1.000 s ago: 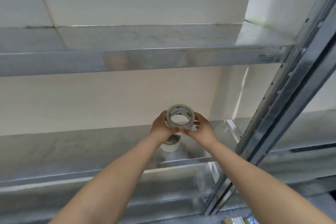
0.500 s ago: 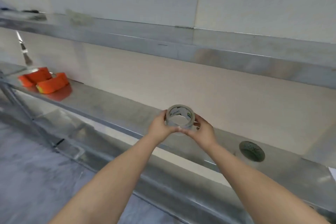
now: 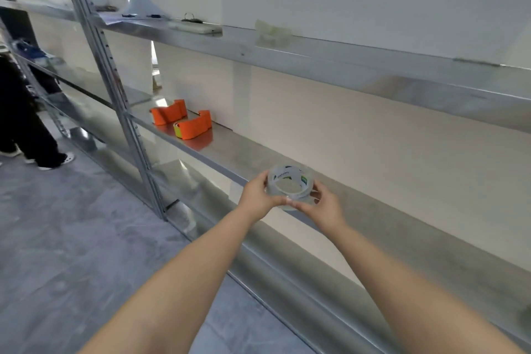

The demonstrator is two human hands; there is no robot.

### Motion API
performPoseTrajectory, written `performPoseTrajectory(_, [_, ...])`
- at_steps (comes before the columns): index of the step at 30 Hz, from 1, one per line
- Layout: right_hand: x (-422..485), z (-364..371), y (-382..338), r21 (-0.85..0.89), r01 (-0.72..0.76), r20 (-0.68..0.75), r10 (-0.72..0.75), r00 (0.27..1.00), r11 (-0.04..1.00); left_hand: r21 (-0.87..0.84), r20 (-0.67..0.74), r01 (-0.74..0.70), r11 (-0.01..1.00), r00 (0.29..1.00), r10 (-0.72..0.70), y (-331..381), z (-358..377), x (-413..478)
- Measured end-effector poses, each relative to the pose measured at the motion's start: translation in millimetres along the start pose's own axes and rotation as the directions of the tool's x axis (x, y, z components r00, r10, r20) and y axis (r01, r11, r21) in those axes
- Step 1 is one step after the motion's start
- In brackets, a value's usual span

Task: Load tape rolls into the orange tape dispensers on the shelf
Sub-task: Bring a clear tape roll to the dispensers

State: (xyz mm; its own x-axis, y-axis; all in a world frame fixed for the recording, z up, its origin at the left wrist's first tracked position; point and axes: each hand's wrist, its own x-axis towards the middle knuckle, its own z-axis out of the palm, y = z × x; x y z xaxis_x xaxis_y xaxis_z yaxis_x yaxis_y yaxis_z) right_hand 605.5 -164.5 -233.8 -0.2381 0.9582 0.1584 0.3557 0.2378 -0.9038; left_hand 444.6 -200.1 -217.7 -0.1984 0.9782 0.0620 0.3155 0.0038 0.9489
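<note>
A clear tape roll point(image 3: 289, 184) with a white printed core is held in front of me, above the front edge of the metal shelf point(image 3: 258, 158). My left hand point(image 3: 256, 195) grips its left side and my right hand point(image 3: 326, 206) grips its right side, thumbs meeting at the near rim. Two orange tape dispensers lie on the same shelf farther left: one point(image 3: 168, 112) by the upright post, the other point(image 3: 193, 125) just right of it, with a yellow-green end. Both dispensers are well apart from my hands.
A perforated steel upright point(image 3: 115, 86) stands left of the dispensers. The upper shelf point(image 3: 316, 57) carries small items, among them a flat white object point(image 3: 195, 27) and a pale translucent piece point(image 3: 271, 32). A person in dark trousers point(image 3: 26, 123) stands at far left on the grey floor.
My view has swung left along the shelf, bringing the orange dispensers closer to the middle. Both hands keep holding the tape roll as before. The second roll on the shelf has left the view.
</note>
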Motion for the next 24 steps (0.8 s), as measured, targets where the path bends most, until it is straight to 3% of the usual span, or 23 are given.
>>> performPoseTrajectory(12, [72,159,-61,0.028,0.05,0.087,-0.052,0.995,0.998,0.002,-0.084,0.012,1.0,0.996,-0.012,-56,-166,51])
performPoseTrajectory(24, [200,275,-82,0.052,0.112,0.147,-0.119,0.982,0.992,0.069,-0.148,0.036,0.997,0.989,-0.026,-104,-273,164])
